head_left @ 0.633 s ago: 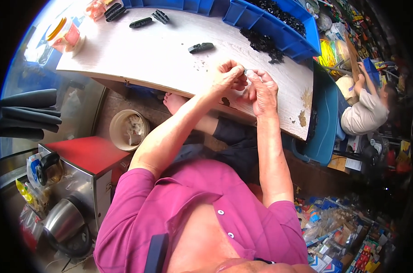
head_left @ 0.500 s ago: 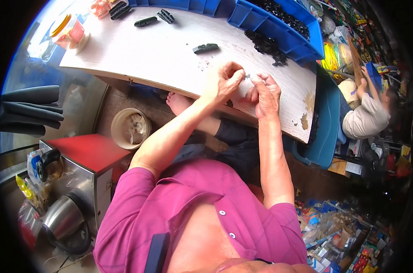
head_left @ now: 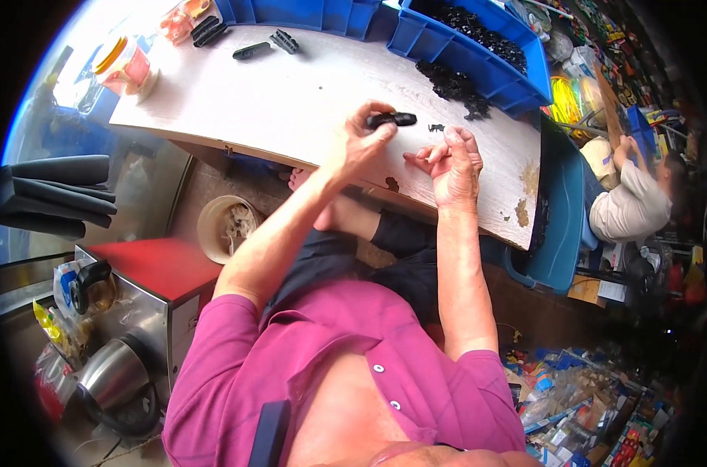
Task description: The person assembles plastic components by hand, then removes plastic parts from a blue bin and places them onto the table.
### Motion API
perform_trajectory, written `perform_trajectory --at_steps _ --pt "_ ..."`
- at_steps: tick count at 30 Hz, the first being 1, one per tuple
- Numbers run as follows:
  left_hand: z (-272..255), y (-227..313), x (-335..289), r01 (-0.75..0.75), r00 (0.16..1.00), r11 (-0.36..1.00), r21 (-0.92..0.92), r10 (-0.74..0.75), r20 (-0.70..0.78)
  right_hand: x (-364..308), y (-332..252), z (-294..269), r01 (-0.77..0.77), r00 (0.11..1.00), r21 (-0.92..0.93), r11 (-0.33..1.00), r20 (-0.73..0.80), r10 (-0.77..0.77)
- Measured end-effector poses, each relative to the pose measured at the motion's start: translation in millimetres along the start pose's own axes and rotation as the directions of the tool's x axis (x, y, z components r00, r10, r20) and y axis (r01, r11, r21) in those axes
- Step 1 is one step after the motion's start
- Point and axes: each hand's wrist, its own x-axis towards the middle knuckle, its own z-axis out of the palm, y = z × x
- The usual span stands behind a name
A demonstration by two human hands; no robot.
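Over the white tabletop my left hand (head_left: 360,140) is closed around a short black bar-like plastic piece (head_left: 392,120), its rounded end sticking out to the right. Beside it my right hand (head_left: 453,167) has its thumb and forefinger pinched together, other fingers curled. At those fingertips shows a small black toothed piece (head_left: 437,128), too small to name more closely. The two hands are a little apart. Farther off on the table lie more black pieces: one single bar (head_left: 251,51), a ridged one (head_left: 285,42) and a small bundle (head_left: 209,32).
A blue bin (head_left: 478,54) of small black parts stands at the back right, with a loose heap (head_left: 455,87) before it. A lidded jar (head_left: 124,66) is at the left. A teal tub (head_left: 557,210) adjoins the table's right end. Another person (head_left: 630,202) sits beyond.
The black bar that lay on the table is gone from its spot, and my left hand now holds one. My hands have drawn apart; the right keeps its pinch.
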Motion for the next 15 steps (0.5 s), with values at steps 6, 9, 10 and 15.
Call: perform_trajectory --at_steps 6,9,10,15 --pt "35.4 26.3 -17.0 0.326 0.936 0.796 -0.510 -0.195 0.293 2.2 4.6 -10.6 0.057 0.998 -0.015 0.998 -0.004 -0.057" --pt "34.6 26.3 -15.3 0.373 0.915 0.797 -0.474 -0.231 0.331 -1.8 3.1 -3.4 -0.011 0.999 0.059 0.998 -0.040 0.013" --pt "34.5 24.6 -13.7 0.374 0.915 0.797 -0.474 -0.233 0.330 -1.3 3.6 -4.9 -0.006 1.000 0.045 0.999 -0.013 0.006" --pt "35.4 26.2 -8.8 0.386 0.909 0.820 -0.422 -0.262 0.323 3.0 8.2 -12.7 0.006 1.000 -0.011 1.000 0.007 -0.006"
